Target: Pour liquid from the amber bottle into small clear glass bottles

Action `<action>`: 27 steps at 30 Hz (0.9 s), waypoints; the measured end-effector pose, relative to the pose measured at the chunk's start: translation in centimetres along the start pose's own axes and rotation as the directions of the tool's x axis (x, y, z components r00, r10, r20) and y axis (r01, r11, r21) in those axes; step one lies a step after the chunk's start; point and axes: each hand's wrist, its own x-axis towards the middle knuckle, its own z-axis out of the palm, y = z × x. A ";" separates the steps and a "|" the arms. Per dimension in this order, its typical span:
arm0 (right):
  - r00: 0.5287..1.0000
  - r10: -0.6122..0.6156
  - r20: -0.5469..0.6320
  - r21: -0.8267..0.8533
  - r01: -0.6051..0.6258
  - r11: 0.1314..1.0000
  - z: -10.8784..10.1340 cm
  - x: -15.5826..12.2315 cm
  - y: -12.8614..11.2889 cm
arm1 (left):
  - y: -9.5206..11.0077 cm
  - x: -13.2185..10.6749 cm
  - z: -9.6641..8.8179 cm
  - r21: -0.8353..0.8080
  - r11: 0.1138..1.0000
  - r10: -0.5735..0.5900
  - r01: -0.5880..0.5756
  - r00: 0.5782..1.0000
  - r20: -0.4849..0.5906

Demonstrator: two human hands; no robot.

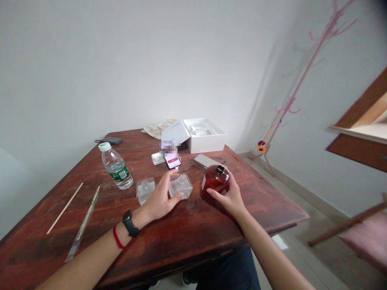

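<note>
My left hand (161, 198) rests on the wooden table (193, 233), thumb and fingers curled round a clear square glass bottle (180, 186). A second clear glass bottle (145, 189) stands just left of it, untouched. My right hand (230, 196) cups the side of a dark red round jar (215, 181) with a short neck, standing upright. A black watch and a red band sit on my left wrist.
A plastic water bottle (116, 166) stands at left. A thin wooden stick (65, 208) and a wrapped tube (84, 222) lie near the left edge. Behind are a phone (173, 161), an open white box (205, 136), a cloth (157, 128), a dark pouch (111, 140). A pink coat stand (298, 80) is at right.
</note>
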 end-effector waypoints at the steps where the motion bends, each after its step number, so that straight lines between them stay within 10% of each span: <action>1: 1.000 -0.011 0.016 0.005 0.011 1.000 0.1 -0.1 -0.2 | -0.2 0.6 0.2 0.009 1.000 0.000 0.000 1.000 0.000; 13: 0.998 -0.032 0.060 0.094 0.026 0.995 0.2 -0.1 -0.9 | -3.3 4.9 3.1 0.089 0.996 -0.015 0.020 0.999 -0.049; 27: 0.989 -0.055 0.134 0.067 0.046 0.997 0.3 0.0 -0.4 | -3.1 3.2 2.7 0.190 0.980 -0.049 0.057 0.998 -0.045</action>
